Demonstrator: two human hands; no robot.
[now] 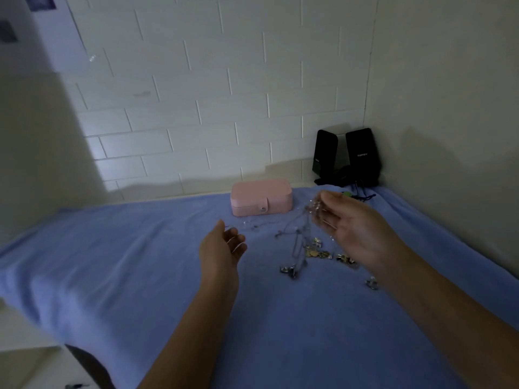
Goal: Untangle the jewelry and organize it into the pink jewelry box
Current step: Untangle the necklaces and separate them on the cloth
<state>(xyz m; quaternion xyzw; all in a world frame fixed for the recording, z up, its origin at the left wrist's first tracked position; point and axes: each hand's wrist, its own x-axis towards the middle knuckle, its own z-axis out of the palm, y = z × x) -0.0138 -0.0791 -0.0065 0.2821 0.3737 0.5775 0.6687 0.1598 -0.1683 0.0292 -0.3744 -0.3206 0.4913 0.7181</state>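
Head view: two bare forearms reach forward over a blue cloth (140, 262) spread across the surface. The left hand (222, 248) hovers palm inward with its fingers (237, 244) relaxed and slightly parted, gripping nothing; a thin bright strand seems to cross them, though it is too fine to be sure. The right hand (351, 228) is raised a little higher, palm turned toward the left, thumb straight and the other fingers loosely curled. A tangle of chains (297, 234) hangs from those curled fingertips down to the cloth. Where the chains meet the cloth lie gold charms (317, 252), with more small metal pieces (289, 270) scattered close by, between the two hands and under the right wrist. Beyond the hands sits the pink jewelry box (261, 196), lid closed, its tab fastened by a round snap (263, 209). Farther right, in the corner, stands a pair of black speakers (348, 157); the right one bears small blurred lettering that reads as EDIFIER. A white block wall (224, 94) rises behind.
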